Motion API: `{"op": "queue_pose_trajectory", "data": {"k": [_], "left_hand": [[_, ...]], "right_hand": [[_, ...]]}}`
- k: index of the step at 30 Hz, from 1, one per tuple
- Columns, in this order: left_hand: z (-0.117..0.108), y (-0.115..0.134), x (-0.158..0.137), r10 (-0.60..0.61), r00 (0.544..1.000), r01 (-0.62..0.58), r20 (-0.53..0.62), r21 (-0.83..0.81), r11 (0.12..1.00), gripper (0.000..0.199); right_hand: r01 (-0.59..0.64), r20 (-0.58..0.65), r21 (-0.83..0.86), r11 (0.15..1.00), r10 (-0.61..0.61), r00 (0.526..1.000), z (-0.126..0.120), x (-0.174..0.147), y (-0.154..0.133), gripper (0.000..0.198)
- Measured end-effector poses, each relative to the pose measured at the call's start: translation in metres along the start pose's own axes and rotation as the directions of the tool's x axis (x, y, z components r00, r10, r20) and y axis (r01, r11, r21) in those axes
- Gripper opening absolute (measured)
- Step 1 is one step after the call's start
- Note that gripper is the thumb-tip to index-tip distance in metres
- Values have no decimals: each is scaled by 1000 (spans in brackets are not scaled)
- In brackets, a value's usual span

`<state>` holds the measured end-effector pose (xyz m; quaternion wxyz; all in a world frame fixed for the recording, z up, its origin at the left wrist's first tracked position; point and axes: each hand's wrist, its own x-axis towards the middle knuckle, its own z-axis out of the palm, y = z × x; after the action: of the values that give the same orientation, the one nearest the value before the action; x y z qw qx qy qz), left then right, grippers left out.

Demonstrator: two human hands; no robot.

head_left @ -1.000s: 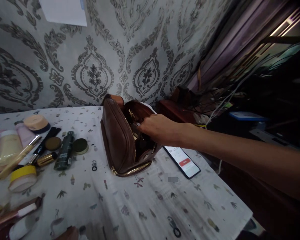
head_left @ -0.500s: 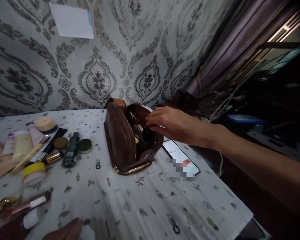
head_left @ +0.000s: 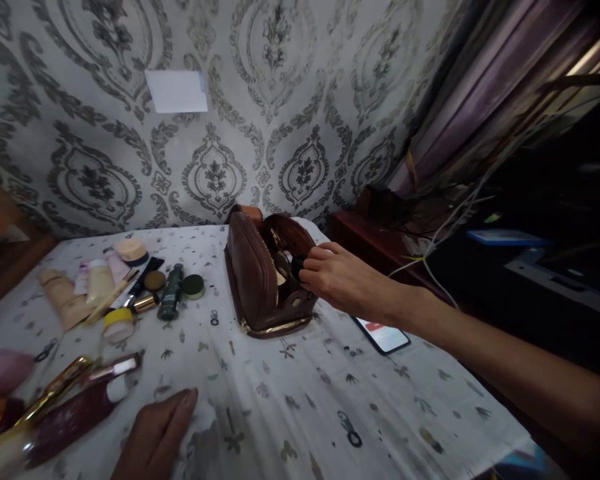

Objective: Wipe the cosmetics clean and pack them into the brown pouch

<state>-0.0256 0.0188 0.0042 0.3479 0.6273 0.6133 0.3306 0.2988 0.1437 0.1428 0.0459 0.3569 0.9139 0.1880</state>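
Observation:
A brown zip-up makeup bag (head_left: 253, 273) stands unzipped on the table, with several items inside that are hard to make out. My right hand (head_left: 330, 273) is at its right-hand opening, fingers curled together beside a small dark thing (head_left: 297, 267) that I cannot identify. Low in the view, my left hand (head_left: 157, 433) rests near the table's front, fingers pressed together, with a crumpled white tissue (head_left: 200, 421) showing at its edge. A dark red bottle with a white cap (head_left: 75, 417) lies left of that hand.
Cosmetics lie on the left: a green bottle (head_left: 171, 293), a yellow-lidded jar (head_left: 119, 325), a round dark-lidded pot (head_left: 193, 287), tubes and a brush (head_left: 111, 297). A phone (head_left: 387, 337) lies under my right wrist. White cables (head_left: 433, 267) hang beyond the table's right side.
My view has shifted left and up, showing more of the left side. My right hand has lowered slightly at the bag's opening, and the dark thing now shows by its fingers.

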Motion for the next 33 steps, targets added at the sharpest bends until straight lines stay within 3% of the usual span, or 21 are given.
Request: {"op": "queue_pose_trajectory", "data": {"k": [5, 9, 11, 15, 19, 23, 27, 30, 33], "left_hand": [[4, 18, 9, 49, 994, -45, 102, -38, 998, 52], [0, 18, 11, 103, 988, -100, 119, -25, 995, 51], [-3, 17, 9, 127, 986, -128, 111, 0, 992, 49], [-7, 18, 3, 125, 987, -130, 102, 50, 990, 38], [-15, 15, -4, 174, 983, -180, 49, 140, 974, 26], [-42, 0, -9, 270, 958, -235, -94, 283, 930, 24], [-81, -21, -12, 358, 894, -158, -269, 560, 814, 23], [-100, -36, -13, 355, 902, -42, -246, 767, 640, 26], [-102, -50, -14, 337, 926, -27, -171, 861, 509, 40]], "right_hand": [[-17, -42, 52, 999, 19, 999, 12, -6, -5, 21], [-15, -108, 129, 992, 29, 994, 21, -10, -4, 24], [-7, -214, 133, 991, 36, 976, 20, -10, -9, 23], [-21, -453, 197, 980, 110, 885, 11, -6, -45, 27], [169, -550, 416, 894, 99, 829, 12, 4, -102, 22], [305, -501, 588, 749, 41, 864, 28, 22, -153, 22], [284, -362, 747, 601, 9, 932, 39, 42, -187, 24], [187, -235, 849, 495, 35, 971, 40, 58, -207, 23], [92, -129, 936, 340, 86, 988, 42, 74, -225, 24]]}}
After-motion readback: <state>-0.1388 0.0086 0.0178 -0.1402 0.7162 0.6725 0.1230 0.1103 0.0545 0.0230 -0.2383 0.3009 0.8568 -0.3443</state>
